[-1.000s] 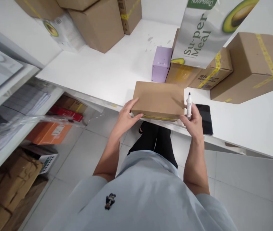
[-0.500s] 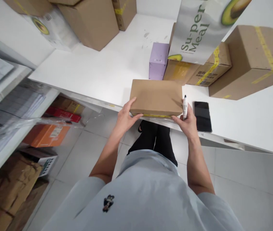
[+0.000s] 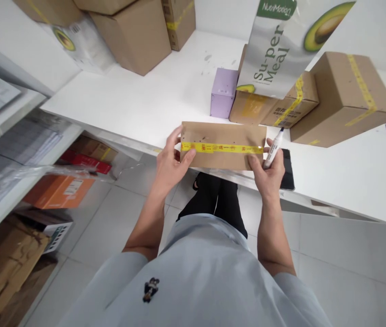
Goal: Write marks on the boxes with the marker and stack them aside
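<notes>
A flat brown cardboard box (image 3: 225, 136) with a yellow tape strip across its facing side is tipped up at the front edge of the white table (image 3: 152, 102). My left hand (image 3: 170, 161) grips its left end, thumb on the tape. My right hand (image 3: 268, 171) holds its right end and also pinches a white marker with a dark cap (image 3: 274, 147) that points up and away. A black phone (image 3: 286, 170) lies on the table just behind my right hand.
A small purple box (image 3: 223, 93), taped cardboard boxes (image 3: 341, 97) and a "Su-per Meal" avocado bag (image 3: 278, 45) stand behind. More cartons (image 3: 135, 32) sit at the back left. Shelves (image 3: 19, 150) with papers and boxes run along the left above a tiled floor.
The brown box has been rolled toward me, so its yellow-taped side now faces up. Both hands kept hold of its ends; the marker tilted to the right.
</notes>
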### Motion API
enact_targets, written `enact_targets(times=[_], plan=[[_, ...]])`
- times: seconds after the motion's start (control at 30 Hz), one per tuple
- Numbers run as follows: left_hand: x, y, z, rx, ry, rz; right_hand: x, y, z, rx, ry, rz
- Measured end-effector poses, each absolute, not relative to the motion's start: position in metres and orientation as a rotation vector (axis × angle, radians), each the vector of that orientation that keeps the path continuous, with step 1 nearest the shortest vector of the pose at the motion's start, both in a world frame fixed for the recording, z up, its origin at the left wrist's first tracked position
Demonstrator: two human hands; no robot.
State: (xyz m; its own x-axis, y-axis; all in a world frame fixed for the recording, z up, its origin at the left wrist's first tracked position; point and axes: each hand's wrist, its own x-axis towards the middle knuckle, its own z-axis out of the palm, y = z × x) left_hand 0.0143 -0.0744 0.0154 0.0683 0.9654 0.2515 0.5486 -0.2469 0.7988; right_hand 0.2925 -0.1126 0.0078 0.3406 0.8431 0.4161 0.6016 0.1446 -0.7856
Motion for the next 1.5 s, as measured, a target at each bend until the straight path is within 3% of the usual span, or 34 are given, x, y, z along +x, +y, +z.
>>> enact_targets(times=[0.37,0.97,1.2,1.5], plan=[[0.023,-0.044,0.017,2.025,1.609,0.715,0.313,-0.084,0.010,-1.617,-1.704,0.419],[0.024,-0.037,0.011,2.042,1.549,0.829,0.309,-0.070,0.004,-1.600,-1.691,0.404],[0.018,-0.047,0.016,1.745,1.451,1.088,0.312,-0.083,0.016,-1.679,-1.337,0.411],[0.023,-0.052,0.009,1.676,1.390,0.934,0.312,-0.074,0.023,-1.776,-1.299,0.474]])
